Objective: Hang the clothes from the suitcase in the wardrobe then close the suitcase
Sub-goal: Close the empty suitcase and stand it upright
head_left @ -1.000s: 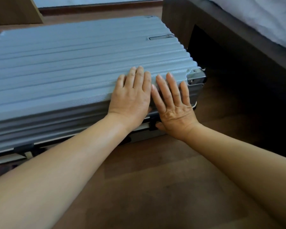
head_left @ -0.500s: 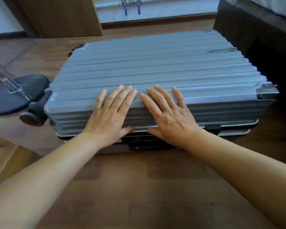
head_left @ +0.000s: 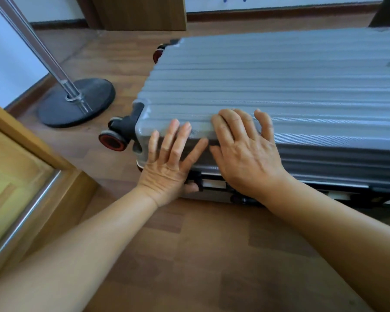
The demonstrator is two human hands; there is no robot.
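Note:
A grey ribbed hard-shell suitcase point(head_left: 279, 86) lies flat on the wooden floor with its lid down. Both hands press on the near edge of the lid, close to the wheeled left corner. My left hand point(head_left: 169, 163) lies flat with straight, spread fingers, its thumb down by the black latch at the seam. Beside it, my right hand point(head_left: 245, 152) rests with fingers spread over the lid's ribs. A narrow gap with black fittings shows along the front seam point(head_left: 214, 183). No clothes are in view.
A black round stand base point(head_left: 81, 102) with a chrome pole rises at the left. A wooden frame with a metal rail point(head_left: 25, 212) fills the lower left. The suitcase wheels point(head_left: 113, 139) stick out to the left. Wooden furniture point(head_left: 140, 12) stands at the back.
Both hands have slid left along the lid's near edge, from the right corner past the middle to the wheeled left corner, staying flat. My view has followed to the left.

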